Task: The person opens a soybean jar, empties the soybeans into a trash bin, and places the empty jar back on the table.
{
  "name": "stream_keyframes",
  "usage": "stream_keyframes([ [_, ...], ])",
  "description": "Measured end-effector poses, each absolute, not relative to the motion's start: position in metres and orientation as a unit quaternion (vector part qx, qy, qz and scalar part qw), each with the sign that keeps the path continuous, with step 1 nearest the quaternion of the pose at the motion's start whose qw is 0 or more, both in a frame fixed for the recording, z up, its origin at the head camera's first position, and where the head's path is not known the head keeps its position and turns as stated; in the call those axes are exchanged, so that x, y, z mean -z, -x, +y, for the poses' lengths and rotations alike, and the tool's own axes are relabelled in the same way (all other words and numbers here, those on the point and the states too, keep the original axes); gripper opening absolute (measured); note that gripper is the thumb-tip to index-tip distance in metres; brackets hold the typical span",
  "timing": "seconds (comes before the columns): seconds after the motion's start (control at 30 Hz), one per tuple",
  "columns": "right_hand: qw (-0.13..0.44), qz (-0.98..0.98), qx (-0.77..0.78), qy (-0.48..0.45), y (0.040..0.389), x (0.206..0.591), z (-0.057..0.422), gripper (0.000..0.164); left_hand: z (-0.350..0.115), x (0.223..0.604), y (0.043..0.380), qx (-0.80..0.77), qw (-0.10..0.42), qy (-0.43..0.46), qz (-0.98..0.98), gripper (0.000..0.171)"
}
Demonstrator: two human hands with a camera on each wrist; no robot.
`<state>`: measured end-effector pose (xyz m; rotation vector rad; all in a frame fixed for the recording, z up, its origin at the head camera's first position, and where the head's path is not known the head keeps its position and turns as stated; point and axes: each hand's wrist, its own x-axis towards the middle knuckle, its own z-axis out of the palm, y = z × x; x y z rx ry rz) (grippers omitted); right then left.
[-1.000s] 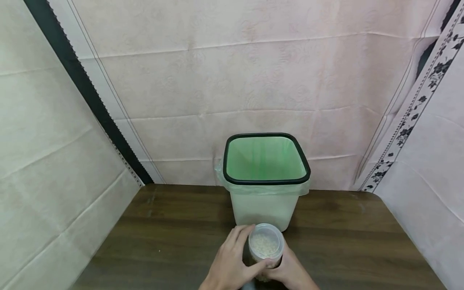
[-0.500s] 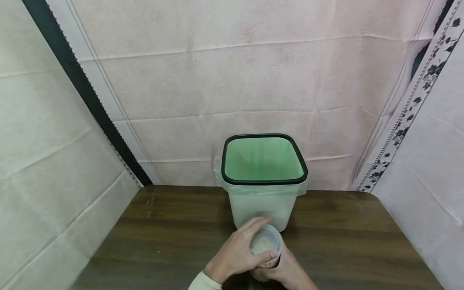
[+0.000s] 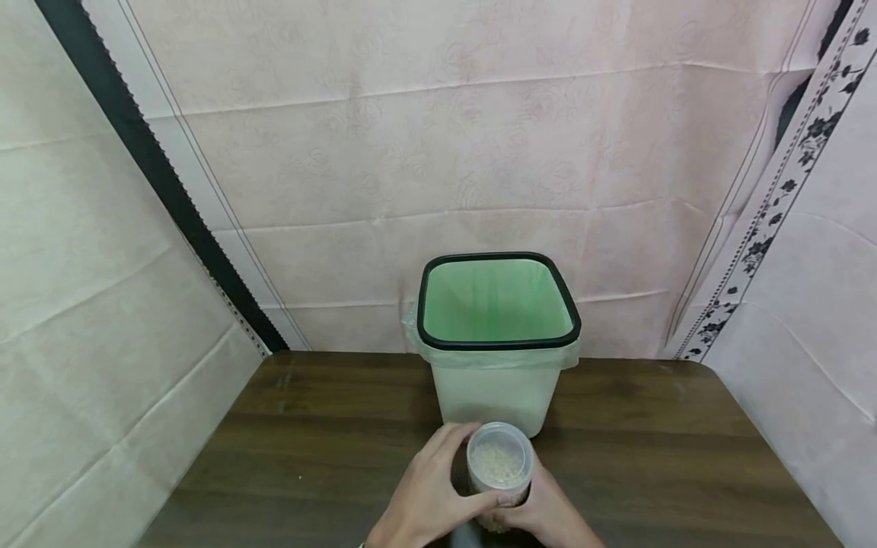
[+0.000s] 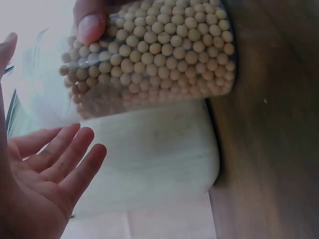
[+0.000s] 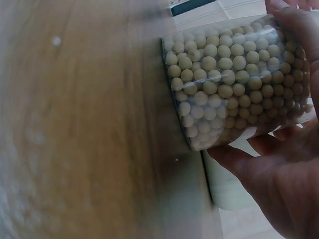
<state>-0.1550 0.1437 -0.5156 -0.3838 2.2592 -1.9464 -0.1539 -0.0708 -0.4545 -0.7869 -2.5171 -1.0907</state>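
A clear jar packed with pale round beans stands on the dark wooden table, just in front of a white bin. My right hand grips the jar from the near right side. In the right wrist view the fingers curl under the jar and the thumb lies across its top. My left hand sits at the jar's left by the lid. In the left wrist view its fingers are spread and straight, apart from the jar.
The bin has a black rim and a green liner, and it stands against the pink cloth backdrop. Cloth panels close in the left and right sides. Bare tabletop lies to both sides of the bin and hands.
Half a second ago my left hand lay over the jar's lid. It has drawn back to the jar's left side. The right hand keeps its hold.
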Motion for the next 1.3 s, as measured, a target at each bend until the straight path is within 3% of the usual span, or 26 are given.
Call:
stream_keyframes([
  [0.13,0.066,0.758,0.635,0.129,0.153,0.515,0.143,0.096,-0.078,0.457,0.151,0.388,0.172,0.258,-0.868,0.063],
  [0.27,0.048,0.765,0.626,0.142,0.153,0.517,0.142,0.093,-0.077,0.457,0.157,0.389,0.181,0.276,-0.86,0.064],
  [0.53,0.056,0.744,0.642,0.177,0.155,0.521,0.142,0.09,-0.059,0.452,0.183,0.404,0.086,0.384,-0.826,0.088],
  [0.7,0.081,0.727,0.66,0.171,0.155,0.519,0.144,0.094,-0.052,0.453,0.185,0.407,0.048,0.402,-0.818,0.092],
  [0.93,0.027,0.745,0.649,0.154,0.155,0.52,0.146,0.101,-0.057,0.45,0.176,0.391,0.086,0.382,-0.833,0.083],
  [1.13,0.061,0.751,0.645,0.128,0.155,0.518,0.147,0.097,-0.069,0.453,0.169,0.39,0.114,0.351,-0.844,0.081],
  [1.3,0.056,0.768,0.624,0.134,0.154,0.517,0.145,0.097,-0.076,0.455,0.17,0.393,0.128,0.334,-0.847,0.083],
])
